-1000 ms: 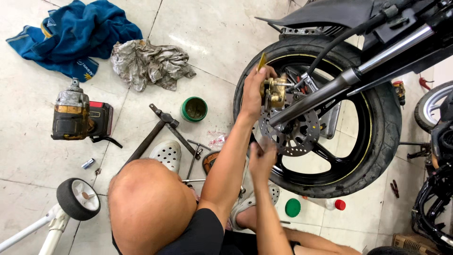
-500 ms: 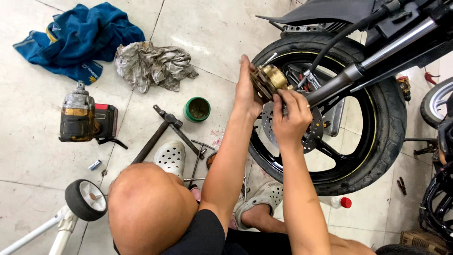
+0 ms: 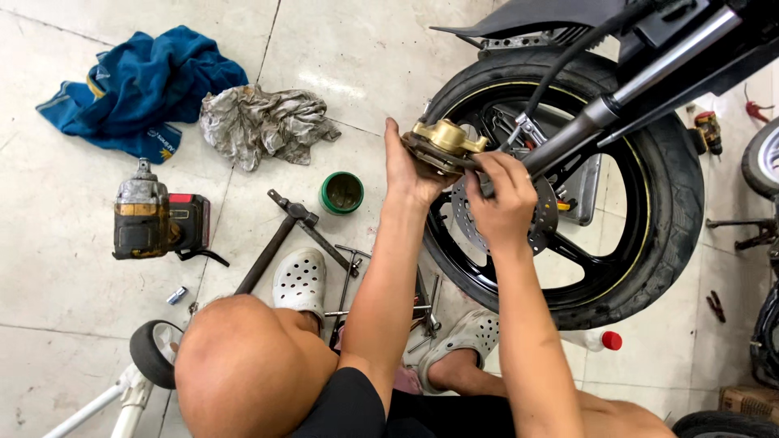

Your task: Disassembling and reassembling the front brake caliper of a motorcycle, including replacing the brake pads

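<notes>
A gold brake caliper (image 3: 448, 136) is held just off the upper left edge of the perforated brake disc (image 3: 542, 217) of a motorcycle's front wheel (image 3: 665, 219). My left hand (image 3: 404, 170) cups the caliper from the left and underneath. My right hand (image 3: 503, 195) grips its right end with curled fingers, close to the black brake hose (image 3: 560, 69) and the fork leg (image 3: 584, 130). Both forearms reach up from the bottom of the view, past a bald head (image 3: 247, 369).
On the tiled floor lie a cordless impact wrench (image 3: 154, 223), a hammer (image 3: 280, 235), a green tin (image 3: 342, 193), a grey rag (image 3: 264, 122), a blue cloth (image 3: 134, 89) and several hand tools (image 3: 349, 280). A small wheel (image 3: 154, 350) stands at lower left, another motorcycle (image 3: 767, 243) at right.
My right hand has risen from the lower part of the disc to the caliper. The caliper has moved slightly up and left with both hands on it.
</notes>
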